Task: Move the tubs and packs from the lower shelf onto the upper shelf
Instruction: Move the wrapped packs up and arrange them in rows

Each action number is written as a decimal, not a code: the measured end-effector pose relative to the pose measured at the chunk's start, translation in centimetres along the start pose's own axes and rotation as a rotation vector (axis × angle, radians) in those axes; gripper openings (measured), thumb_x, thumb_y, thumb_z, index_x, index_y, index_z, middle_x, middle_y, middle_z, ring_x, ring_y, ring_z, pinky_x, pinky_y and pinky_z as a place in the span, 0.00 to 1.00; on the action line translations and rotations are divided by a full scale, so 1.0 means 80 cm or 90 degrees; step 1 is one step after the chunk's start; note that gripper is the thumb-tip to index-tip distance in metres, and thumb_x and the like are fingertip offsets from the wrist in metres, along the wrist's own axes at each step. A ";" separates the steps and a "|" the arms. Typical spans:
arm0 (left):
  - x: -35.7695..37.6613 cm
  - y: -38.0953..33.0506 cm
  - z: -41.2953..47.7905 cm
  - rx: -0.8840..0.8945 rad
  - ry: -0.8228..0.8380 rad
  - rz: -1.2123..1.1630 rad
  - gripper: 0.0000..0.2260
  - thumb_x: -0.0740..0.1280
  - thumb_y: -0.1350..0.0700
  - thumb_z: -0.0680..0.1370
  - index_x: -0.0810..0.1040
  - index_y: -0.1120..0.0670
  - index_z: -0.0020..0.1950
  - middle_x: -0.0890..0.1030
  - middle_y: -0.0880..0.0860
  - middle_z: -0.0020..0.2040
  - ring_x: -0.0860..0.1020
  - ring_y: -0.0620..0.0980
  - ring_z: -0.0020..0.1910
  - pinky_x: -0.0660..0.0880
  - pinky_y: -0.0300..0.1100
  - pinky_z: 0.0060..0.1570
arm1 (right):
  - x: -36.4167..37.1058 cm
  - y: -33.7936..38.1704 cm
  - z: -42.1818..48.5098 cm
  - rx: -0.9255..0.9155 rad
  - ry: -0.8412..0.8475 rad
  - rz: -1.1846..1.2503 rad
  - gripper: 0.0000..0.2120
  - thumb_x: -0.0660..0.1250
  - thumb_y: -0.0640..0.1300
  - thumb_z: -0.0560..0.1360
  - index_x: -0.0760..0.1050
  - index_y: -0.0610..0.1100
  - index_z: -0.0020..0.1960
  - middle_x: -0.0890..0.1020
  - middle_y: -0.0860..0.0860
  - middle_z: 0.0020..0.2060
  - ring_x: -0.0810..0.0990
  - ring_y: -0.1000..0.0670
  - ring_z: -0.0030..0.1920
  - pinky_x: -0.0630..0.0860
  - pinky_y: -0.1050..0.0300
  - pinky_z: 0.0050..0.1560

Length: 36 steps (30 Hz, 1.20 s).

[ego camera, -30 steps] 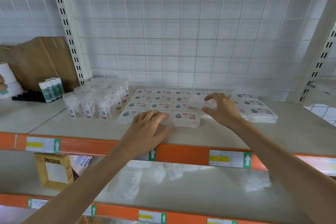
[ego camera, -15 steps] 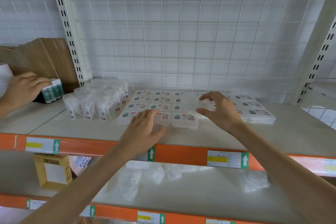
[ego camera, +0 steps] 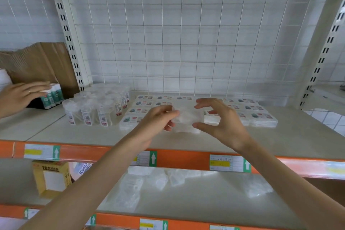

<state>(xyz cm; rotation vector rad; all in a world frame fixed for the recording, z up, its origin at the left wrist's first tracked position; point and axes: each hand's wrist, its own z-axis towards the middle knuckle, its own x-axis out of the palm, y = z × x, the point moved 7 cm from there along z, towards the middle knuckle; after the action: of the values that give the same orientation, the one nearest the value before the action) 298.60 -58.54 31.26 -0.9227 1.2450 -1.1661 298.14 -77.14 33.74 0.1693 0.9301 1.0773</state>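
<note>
A clear flat pack [ego camera: 186,120] hangs just above the upper shelf [ego camera: 291,136], held between both hands. My left hand [ego camera: 158,120] grips its left edge with curled fingers. My right hand [ego camera: 222,122] spans its right edge between thumb and forefinger. Behind it, rows of labelled flat packs [ego camera: 144,103] lie on the shelf, and more of them [ego camera: 259,116] lie to the right. A cluster of clear tubs [ego camera: 97,106] stands to their left. On the lower shelf [ego camera: 214,198] lie several loose clear packs [ego camera: 130,190], one of them [ego camera: 258,190] at the right.
Another person's hand [ego camera: 22,95] rests on small green-and-white bottles [ego camera: 53,96] at the far left, in front of brown cardboard [ego camera: 43,61]. A yellow box [ego camera: 52,179] stands on the lower shelf's left. Orange beams [ego camera: 183,158] edge each shelf. A wire grid backs the shelves.
My hands have come together around one clear pack and raised it off the front row. The other person's hand has slid right onto the bottles.
</note>
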 end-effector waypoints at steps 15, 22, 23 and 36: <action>0.009 0.003 -0.008 -0.023 0.015 -0.080 0.12 0.63 0.49 0.82 0.79 0.55 0.59 0.84 0.52 0.50 0.83 0.51 0.51 0.78 0.44 0.49 | 0.000 -0.020 -0.013 0.267 -0.031 0.371 0.09 0.71 0.42 0.75 0.82 0.44 0.55 0.86 0.49 0.47 0.81 0.55 0.44 0.75 0.60 0.44; 0.005 0.015 -0.006 -0.176 0.048 -0.139 0.27 0.56 0.37 0.80 0.74 0.60 0.61 0.81 0.59 0.37 0.78 0.52 0.32 0.76 0.44 0.35 | 0.003 -0.003 -0.015 0.139 -0.016 0.331 0.15 0.76 0.34 0.69 0.83 0.45 0.54 0.85 0.51 0.53 0.82 0.49 0.57 0.78 0.51 0.58; 0.007 0.014 -0.008 -0.174 0.051 -0.151 0.25 0.57 0.39 0.81 0.74 0.60 0.61 0.82 0.58 0.37 0.78 0.52 0.32 0.76 0.44 0.35 | 0.003 -0.002 -0.016 0.128 -0.007 0.296 0.16 0.76 0.35 0.69 0.83 0.49 0.54 0.84 0.54 0.55 0.80 0.53 0.59 0.77 0.53 0.59; 0.001 -0.002 -0.010 0.007 0.042 -0.135 0.16 0.65 0.61 0.81 0.76 0.45 0.66 0.82 0.58 0.56 0.83 0.51 0.46 0.79 0.40 0.46 | 0.005 -0.017 -0.020 0.271 0.015 0.340 0.17 0.66 0.37 0.78 0.75 0.47 0.65 0.82 0.53 0.58 0.82 0.53 0.56 0.78 0.57 0.53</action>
<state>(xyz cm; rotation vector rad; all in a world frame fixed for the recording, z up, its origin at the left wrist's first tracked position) 297.79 -58.61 31.30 -1.0345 1.2143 -1.3785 297.97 -78.02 31.77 0.7933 1.1629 1.3540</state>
